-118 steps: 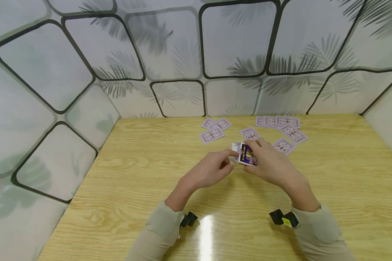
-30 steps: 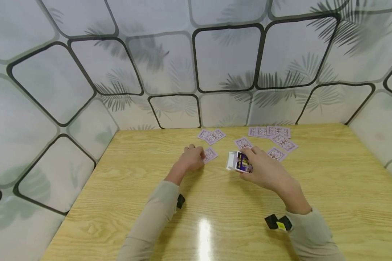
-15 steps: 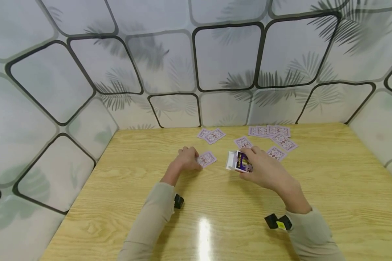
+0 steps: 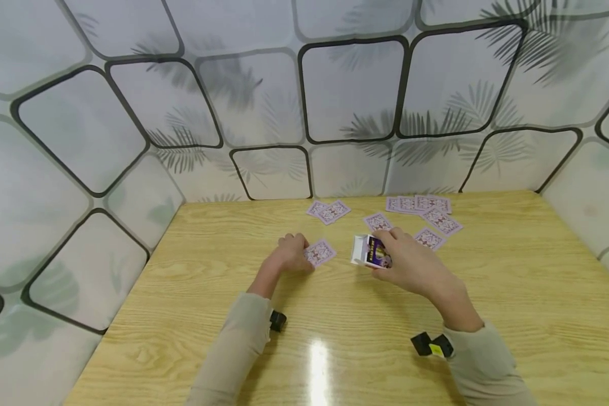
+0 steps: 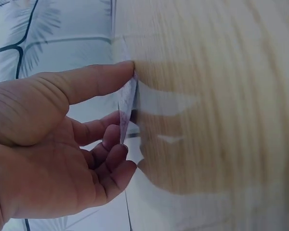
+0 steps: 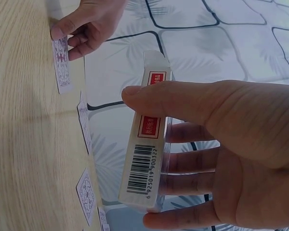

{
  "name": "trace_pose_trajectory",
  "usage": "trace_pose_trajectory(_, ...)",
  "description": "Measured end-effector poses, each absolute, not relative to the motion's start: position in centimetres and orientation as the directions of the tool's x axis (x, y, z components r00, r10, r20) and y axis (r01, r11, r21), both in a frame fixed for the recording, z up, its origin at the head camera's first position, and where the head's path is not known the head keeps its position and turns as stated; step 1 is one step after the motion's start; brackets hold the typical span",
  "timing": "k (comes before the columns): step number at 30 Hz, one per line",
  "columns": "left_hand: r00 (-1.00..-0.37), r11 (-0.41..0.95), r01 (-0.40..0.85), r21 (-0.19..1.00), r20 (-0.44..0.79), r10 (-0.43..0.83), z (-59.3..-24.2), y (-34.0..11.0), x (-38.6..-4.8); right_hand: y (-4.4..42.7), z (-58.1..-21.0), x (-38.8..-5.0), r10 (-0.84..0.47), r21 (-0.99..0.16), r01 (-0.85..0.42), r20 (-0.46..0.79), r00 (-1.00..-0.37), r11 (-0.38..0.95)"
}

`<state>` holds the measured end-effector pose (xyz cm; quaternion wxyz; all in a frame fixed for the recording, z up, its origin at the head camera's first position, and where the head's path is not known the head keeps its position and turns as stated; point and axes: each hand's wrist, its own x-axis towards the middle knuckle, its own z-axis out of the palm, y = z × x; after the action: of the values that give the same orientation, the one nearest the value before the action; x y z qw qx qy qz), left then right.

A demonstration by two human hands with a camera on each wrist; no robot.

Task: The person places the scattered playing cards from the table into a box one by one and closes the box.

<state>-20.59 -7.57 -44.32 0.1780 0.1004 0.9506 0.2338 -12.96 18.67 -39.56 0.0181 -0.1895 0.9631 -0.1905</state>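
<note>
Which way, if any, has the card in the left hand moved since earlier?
Yes: the card, pinched by the left hand, has moved away from the patterned backdrop, toward the near side of the table.

Pale leaf-printed walls with black outlines (image 4: 355, 90) span nine to three o'clock; yellow wood-grain table (image 4: 193, 282), white glare (image 4: 318, 372) at six.
</note>
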Motion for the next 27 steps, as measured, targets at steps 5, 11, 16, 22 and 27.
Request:
trace_pose_trajectory(5, -0.919, 0.855, 0.105, 0.508, -0.279, 0.279, -44.5, -7.6, -20.2, 18.6, -39.6, -13.1, -0.37, -0.37, -0.359, 0.041, -0.928, 0.857)
trace_pose_trajectory(11, -0.922, 0.761, 0.051, 0.647, -0.263, 0.285, -45.0, -8.2, -19.8, 18.6, -39.6, -13.1, -0.37, -0.366, -0.357, 0.036, -0.928, 0.859)
trace_pose_trajectory(16, -0.937, 0.693, 0.036, 0.72, -0.217, 0.274, -44.9, -8.7, -19.5, 18.5, -40.0, -13.2, -0.365, -0.368, -0.352, 0.037, -0.93, 0.86)
trace_pose_trajectory(22, -0.952, 0.589, 0.037, 0.808, -0.15, 0.266, -43.9, -9.4, -19.4, 18.5, -40.0, -13.1, -0.358, -0.37, -0.339, 0.018, -0.933, 0.865)
trace_pose_trajectory(27, -0.958, 0.431, 0.056, 0.901, -0.074, 0.279, -42.7, -9.8, -19.3, 18.4, -40.1, -13.2, -0.364, -0.354, -0.348, 0.024, -0.931, 0.868)
